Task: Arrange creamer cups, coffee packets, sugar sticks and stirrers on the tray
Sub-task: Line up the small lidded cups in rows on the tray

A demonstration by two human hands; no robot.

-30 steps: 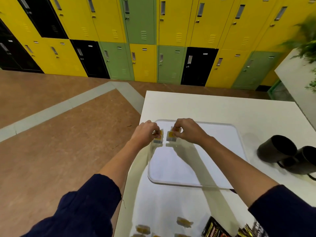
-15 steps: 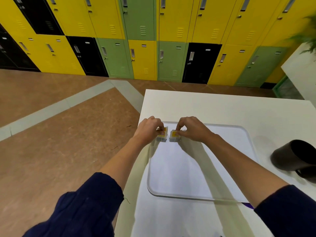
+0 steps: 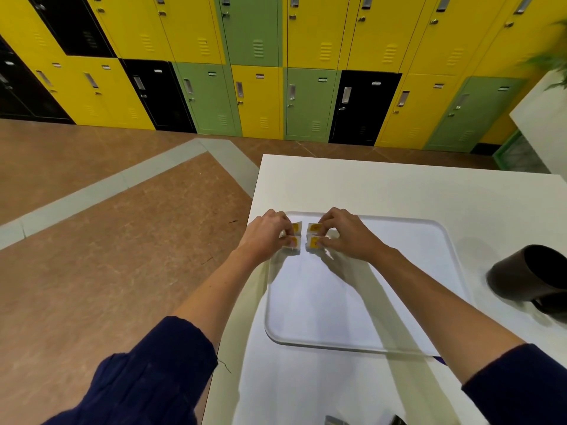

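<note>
A white tray [image 3: 399, 302] lies on the white table [image 3: 368, 185]. At its far left corner stand several small creamer cups with yellow lids, in a tight block. My left hand [image 3: 267, 236] pinches the left pair of creamer cups [image 3: 293, 236]. My right hand [image 3: 346, 234] pinches the right pair of creamer cups [image 3: 313, 236]. Both pairs sit on the tray surface with a narrow gap between them. Fingers hide the outer sides of the cups.
A dark mug [image 3: 530, 276] lies on its side at the table's right edge, with another dark piece below it. The tops of dark packets [image 3: 395, 421] peek in at the bottom edge. The table's left edge drops to a brown floor; lockers line the far wall.
Both hands stayed at the tray's far left corner, holding the cups. The camera tilted up, so the near items on the table slid out of view.
</note>
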